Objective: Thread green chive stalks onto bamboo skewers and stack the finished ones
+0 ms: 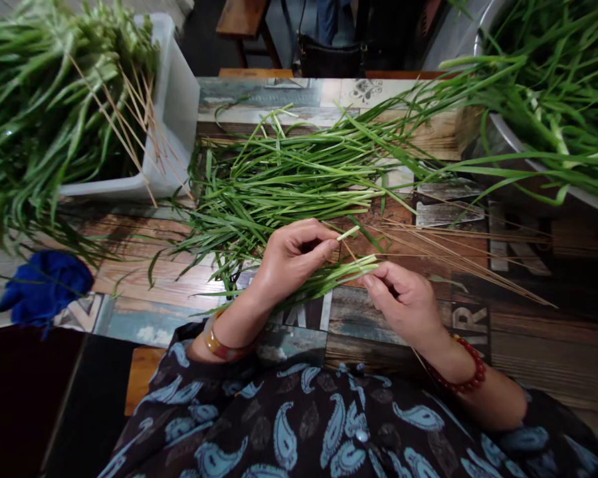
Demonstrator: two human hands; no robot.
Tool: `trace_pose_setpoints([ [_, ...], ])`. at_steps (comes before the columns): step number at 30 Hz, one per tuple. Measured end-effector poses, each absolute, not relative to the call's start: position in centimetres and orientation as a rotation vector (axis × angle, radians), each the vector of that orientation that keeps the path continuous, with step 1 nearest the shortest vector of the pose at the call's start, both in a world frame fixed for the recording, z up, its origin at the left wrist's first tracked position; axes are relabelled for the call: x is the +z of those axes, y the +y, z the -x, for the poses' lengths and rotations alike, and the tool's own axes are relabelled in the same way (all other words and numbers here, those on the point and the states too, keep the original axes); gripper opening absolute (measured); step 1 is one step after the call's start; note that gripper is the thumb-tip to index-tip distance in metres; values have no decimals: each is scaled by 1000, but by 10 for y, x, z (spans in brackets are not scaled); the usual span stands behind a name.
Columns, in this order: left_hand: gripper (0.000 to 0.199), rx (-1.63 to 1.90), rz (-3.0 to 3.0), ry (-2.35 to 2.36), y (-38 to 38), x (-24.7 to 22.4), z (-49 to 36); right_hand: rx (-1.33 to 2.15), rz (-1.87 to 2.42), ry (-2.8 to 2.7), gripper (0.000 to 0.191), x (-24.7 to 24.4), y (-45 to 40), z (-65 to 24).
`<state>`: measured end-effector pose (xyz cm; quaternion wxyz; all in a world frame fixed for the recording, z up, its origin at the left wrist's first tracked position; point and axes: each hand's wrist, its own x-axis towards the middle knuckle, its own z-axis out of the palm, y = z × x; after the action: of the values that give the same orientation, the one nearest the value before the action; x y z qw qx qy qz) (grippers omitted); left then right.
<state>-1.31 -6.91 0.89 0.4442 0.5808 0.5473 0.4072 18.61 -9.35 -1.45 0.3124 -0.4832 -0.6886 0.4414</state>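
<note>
Pinching a single green stem (349, 233) between thumb and forefinger, the left hand (299, 255) sits at the centre of the frame, its fingers nearly closed and the stem's pale cut end poking out to the right. Just below and to the right, the right hand (403, 299) is also closed to a pinch, thumb against forefinger, at the pale ends of a small bunch of stems (349, 271). A thin stick (349, 249) slants up from that bunch towards the single stem, its lower part hidden by the right hand; whether its tip touches the stem cannot be told. The bunch trails left beneath the left hand and forearm.

Beyond the hands, across the middle of the frame, a broad pile of loose greens (299, 166) lies on the patchwork-patterned worktop (553, 345), most of its pale ends pointing right. Right of centre, several spare sticks (458, 255) are spread loosely on the wood. A white plastic tub (182, 99) at the upper left is heaped with leafy bundles (64, 86), some hanging over its edge, with more sticks jutting from them. At the upper right, a metal bowl (511, 133) overflows with long greens (563, 86), some reaching across to the pile. A crumpled blue cloth item (47, 285) lies at the left edge of the worktop. The left wrist wears an amber-coloured bangle (224, 346), the right a string of red beads (471, 372).
</note>
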Motion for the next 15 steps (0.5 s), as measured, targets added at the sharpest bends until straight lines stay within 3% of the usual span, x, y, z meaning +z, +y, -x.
trace_pose_setpoints([
  [15, 30, 907, -1260, 1246, -70, 13, 18, 1102, 1201, -1882, 19, -14, -95, -188],
])
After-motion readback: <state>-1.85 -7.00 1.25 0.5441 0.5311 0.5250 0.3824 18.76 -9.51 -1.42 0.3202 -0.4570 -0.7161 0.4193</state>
